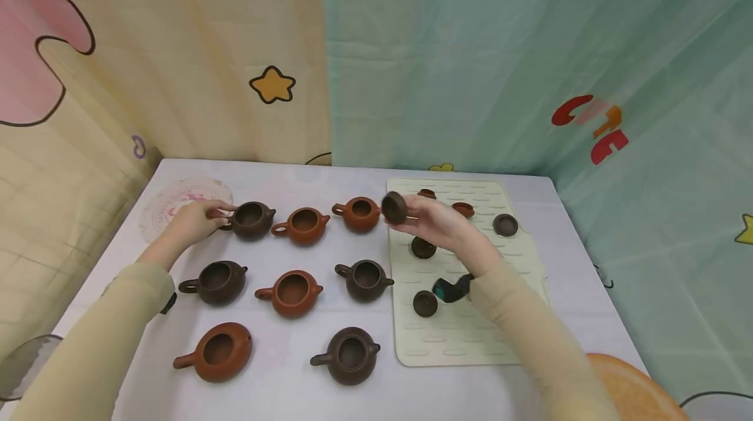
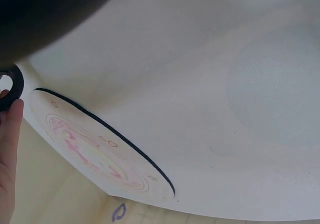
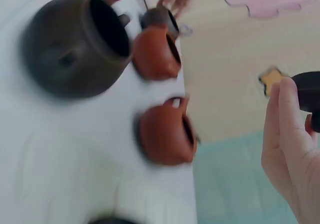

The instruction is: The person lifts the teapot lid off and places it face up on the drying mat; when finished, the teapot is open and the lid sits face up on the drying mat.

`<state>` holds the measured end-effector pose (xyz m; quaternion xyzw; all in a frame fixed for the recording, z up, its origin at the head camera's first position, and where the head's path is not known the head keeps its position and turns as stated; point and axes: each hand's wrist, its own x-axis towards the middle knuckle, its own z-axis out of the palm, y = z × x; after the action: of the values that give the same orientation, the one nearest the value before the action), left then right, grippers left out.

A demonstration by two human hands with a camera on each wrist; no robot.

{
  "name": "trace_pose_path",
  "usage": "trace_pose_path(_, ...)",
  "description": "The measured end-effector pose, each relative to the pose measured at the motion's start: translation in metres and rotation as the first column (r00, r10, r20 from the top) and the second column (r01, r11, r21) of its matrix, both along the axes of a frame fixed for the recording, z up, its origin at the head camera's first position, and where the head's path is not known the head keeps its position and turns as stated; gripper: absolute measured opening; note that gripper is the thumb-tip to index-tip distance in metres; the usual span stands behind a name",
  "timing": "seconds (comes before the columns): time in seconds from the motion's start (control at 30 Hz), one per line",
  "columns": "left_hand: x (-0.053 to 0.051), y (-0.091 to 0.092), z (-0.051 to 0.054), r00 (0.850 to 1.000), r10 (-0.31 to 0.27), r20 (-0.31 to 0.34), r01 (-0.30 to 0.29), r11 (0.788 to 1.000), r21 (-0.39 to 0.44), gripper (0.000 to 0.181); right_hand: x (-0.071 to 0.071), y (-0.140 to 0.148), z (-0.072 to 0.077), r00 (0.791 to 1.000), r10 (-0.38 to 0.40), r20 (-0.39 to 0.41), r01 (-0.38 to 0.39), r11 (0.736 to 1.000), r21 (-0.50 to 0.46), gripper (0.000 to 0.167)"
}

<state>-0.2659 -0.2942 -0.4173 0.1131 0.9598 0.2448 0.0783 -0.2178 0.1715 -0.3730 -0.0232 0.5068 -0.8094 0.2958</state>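
My left hand (image 1: 200, 221) pinches the handle of a dark brown teapot (image 1: 250, 220) at the back left; in the left wrist view the fingers meet its dark ring handle (image 2: 16, 86). The teapot has no lid on it. My right hand (image 1: 432, 219) holds a dark teapot lid (image 1: 394, 208), tilted on its side, over the left edge of the cream mat (image 1: 470, 342). In the right wrist view the fingers grip the lid (image 3: 307, 91). Beside the lid stands a reddish-brown teapot (image 1: 361, 214), and another reddish-brown teapot (image 1: 302, 225) sits between the two.
Nearer me stand several lidless teapots, such as a dark one (image 1: 351, 355) and a reddish-brown one (image 1: 219, 352). Several lids lie on the mat, among them a dark lid (image 1: 505, 225) and a red lid (image 1: 463, 209). A round printed mat (image 1: 154, 215) lies at the back left.
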Motion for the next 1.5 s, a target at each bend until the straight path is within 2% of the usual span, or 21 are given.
trace_pose_path(0.1,-0.002,0.002,-0.001,1.000,-0.011,-0.012,0.012,1.000,0.009,0.031,0.025,0.054,-0.009,0.997,-0.074,0.024,0.076,0.991,-0.106,0.034)
trace_pose_path(0.2,-0.002,0.001,-0.001,0.999,-0.016,-0.032,0.016,1.000,0.006,0.030,0.046,0.099,-0.014,0.987,-0.151,0.056,0.158,0.972,-0.175,0.031)
trace_pose_path(0.33,0.002,-0.003,0.001,0.999,-0.002,-0.038,0.002,1.000,0.000,0.030,0.066,0.142,-0.017,0.965,-0.242,0.096,0.256,0.950,-0.181,0.025)
trace_pose_path(0.4,0.003,-0.003,0.002,0.999,0.005,-0.032,-0.005,1.000,0.004,0.030,0.073,0.156,-0.017,0.952,-0.289,0.098,0.300,0.948,-0.112,0.027)
trace_pose_path(0.47,0.005,-0.004,0.002,1.000,0.006,-0.029,-0.006,1.000,0.006,0.031,0.077,0.167,-0.019,0.945,-0.319,0.072,0.319,0.948,0.007,0.041)
trace_pose_path(0.57,0.006,-0.003,0.004,1.000,0.006,-0.028,-0.006,1.000,0.010,0.031,0.078,0.181,-0.029,0.956,-0.295,-0.011,0.289,0.929,0.232,0.063)
trace_pose_path(0.67,0.007,-0.001,0.007,1.000,0.003,-0.029,-0.003,1.000,0.011,0.031,0.076,0.191,-0.043,0.970,-0.225,-0.095,0.244,0.868,0.432,0.071)
trace_pose_path(0.77,0.008,0.002,0.009,1.000,0.002,-0.017,-0.001,1.000,0.020,0.031,0.075,0.196,-0.054,0.975,-0.180,-0.129,0.222,0.783,0.581,0.070)
trace_pose_path(0.87,0.008,0.005,0.009,1.000,-0.001,-0.008,0.002,0.999,0.032,0.032,0.078,0.198,-0.058,0.981,-0.147,-0.123,0.191,0.689,0.699,0.070)
trace_pose_path(1.0,0.008,0.006,0.006,1.000,-0.002,-0.010,0.002,0.999,0.044,0.032,0.084,0.197,-0.058,0.988,-0.106,-0.108,0.150,0.590,0.793,0.068)
trace_pose_path(1.2,0.009,0.006,0.006,1.000,0.001,-0.026,-0.001,1.000,0.030,0.032,0.087,0.193,-0.058,0.988,-0.049,-0.149,0.155,0.449,0.880,0.066)
trace_pose_path(1.3,0.010,0.007,0.007,1.000,0.003,-0.015,-0.002,1.000,0.022,0.032,0.088,0.192,-0.059,0.986,-0.028,-0.164,0.161,0.408,0.899,0.066)
trace_pose_path(1.5,0.012,0.007,0.007,1.000,0.015,0.000,-0.015,1.000,0.018,0.032,0.087,0.187,-0.057,0.989,-0.005,-0.150,0.140,0.390,0.910,0.067)
